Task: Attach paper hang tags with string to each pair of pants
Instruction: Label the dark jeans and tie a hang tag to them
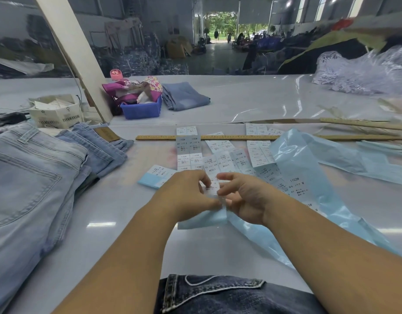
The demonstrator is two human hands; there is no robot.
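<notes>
- pants [32, 177]: light-wash denim, stacked at left edge of the desk [118, 207], waistbands and back pockets up; kept w/in reach, likely so each pair can be pulled over for tagging. one more folded pair [184, 96] lies far back, beside a blue bin [141, 111].
- size label [212, 189]: small white slip w/ print too blurred to read, held at desk centre over a pale blue backing sheet [202, 219].
- left hand [186, 193] and right hand [243, 198]: close together, fingertips of both pinching the slip; prob. peeling or separating it from the backing.
- label sheets [218, 159]: fanned just beyond the hands, marked 1103# w/ sizes s, xs, xl, m; spread so sizes can be picked at a glance.
- hang tags [57, 114]: cream cards w/ eyelets, boxed behind the stack; strings not discernible.
- wooden ruler [218, 137]: lies across the label sheets.
</notes>
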